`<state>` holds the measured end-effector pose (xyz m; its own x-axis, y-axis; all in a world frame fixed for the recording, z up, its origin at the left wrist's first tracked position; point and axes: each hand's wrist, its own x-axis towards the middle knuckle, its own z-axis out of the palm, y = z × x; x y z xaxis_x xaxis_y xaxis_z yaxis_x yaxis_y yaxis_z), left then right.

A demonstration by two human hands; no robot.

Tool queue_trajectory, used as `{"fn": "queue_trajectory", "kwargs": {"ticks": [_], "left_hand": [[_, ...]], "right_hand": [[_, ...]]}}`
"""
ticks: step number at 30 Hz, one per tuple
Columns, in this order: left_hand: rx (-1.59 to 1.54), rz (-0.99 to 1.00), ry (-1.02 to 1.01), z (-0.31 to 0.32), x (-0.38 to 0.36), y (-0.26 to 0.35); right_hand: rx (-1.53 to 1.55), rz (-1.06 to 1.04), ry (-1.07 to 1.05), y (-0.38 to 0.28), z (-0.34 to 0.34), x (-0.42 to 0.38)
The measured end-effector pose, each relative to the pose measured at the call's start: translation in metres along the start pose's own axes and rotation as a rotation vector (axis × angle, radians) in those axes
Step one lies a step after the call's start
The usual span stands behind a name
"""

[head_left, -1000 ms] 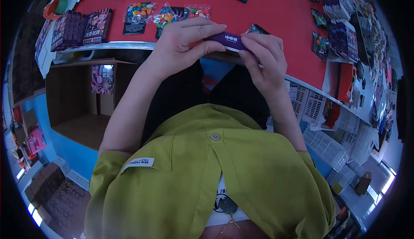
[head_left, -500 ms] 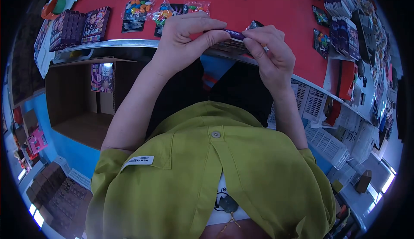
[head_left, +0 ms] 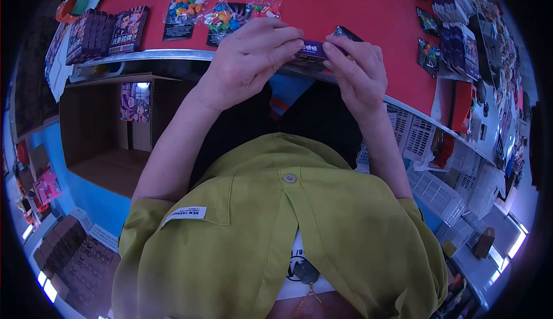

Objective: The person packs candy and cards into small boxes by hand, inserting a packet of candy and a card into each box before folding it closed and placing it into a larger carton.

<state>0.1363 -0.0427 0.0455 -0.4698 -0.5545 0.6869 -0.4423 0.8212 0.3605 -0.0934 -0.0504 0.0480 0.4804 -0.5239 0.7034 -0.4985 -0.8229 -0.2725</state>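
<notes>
A small purple printed box is held between my two hands, over the near edge of the red table. My left hand closes its fingertips on the box's left end. At the right end, my right hand pinches it between thumb and fingers. Most of the box's body is hidden. Just beyond my left hand lie clear bags of colourful candy-like pieces on dark cards. Another dark packet shows partly behind my right hand.
Purple printed boxes stand in a row at the table's left, with more stacks on the right. An open cardboard carton sits below the left table edge. White plastic baskets are at lower right.
My left hand has turned, bringing its back more into view and its fingers further over the box. The purple box's lettered side now shows more. My right hand has shifted slightly left.
</notes>
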Motion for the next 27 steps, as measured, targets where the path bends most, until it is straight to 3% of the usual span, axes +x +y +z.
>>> {"fn": "queue_trajectory", "kwargs": {"ticks": [2,4,6,7,9,10,11,12,14,15,16,18,19,21,27], "left_hand": [[0.057,-0.047,0.074,-0.002,0.001,0.008],[0.104,-0.100,0.148,-0.003,-0.002,0.026],[-0.589,-0.891,0.407,-0.004,-0.011,0.046],[-0.588,-0.893,0.407,-0.005,-0.008,0.047],[-1.572,-1.163,0.349,-0.009,0.004,0.049],[-2.081,-1.245,0.284,-0.009,0.007,0.050],[-2.264,-1.136,0.363,-0.004,0.003,0.044],[-2.270,-1.134,0.358,-0.002,0.005,0.042],[-1.922,-1.237,0.414,0.000,0.007,0.040],[-2.032,-1.154,0.433,0.000,0.008,0.042],[-2.033,-1.160,0.431,0.001,0.006,0.042],[-1.869,-1.092,0.390,0.003,0.007,0.039],[-1.874,-1.086,0.381,0.004,0.008,0.037],[-1.858,-1.090,0.439,0.005,0.008,0.035],[-1.803,-1.188,0.305,0.015,0.015,0.034]], "right_hand": [[0.218,0.112,0.017,-0.001,0.002,-0.004],[0.226,0.140,0.110,-0.001,-0.005,-0.003],[0.245,0.164,0.194,-0.004,-0.011,-0.004],[0.277,0.135,0.206,-0.010,-0.014,-0.006],[0.310,0.099,0.222,-0.019,-0.016,-0.008],[0.325,0.053,0.109,-0.023,-0.013,-0.011],[0.337,0.010,-0.007,-0.027,-0.013,-0.013],[0.405,0.116,-0.098,-0.029,-0.017,-0.013],[0.319,0.273,-0.056,-0.014,-0.021,-0.013],[0.213,0.396,-0.054,0.002,-0.021,-0.014],[0.213,0.402,-0.054,0.016,-0.019,-0.017],[-0.237,0.448,-0.239,0.033,-0.017,-0.016],[-0.245,0.449,-0.235,0.032,-0.020,-0.015],[-0.336,0.404,-0.445,0.024,-0.023,-0.010],[-0.298,0.579,-0.383,0.017,-0.015,-0.017]]}}
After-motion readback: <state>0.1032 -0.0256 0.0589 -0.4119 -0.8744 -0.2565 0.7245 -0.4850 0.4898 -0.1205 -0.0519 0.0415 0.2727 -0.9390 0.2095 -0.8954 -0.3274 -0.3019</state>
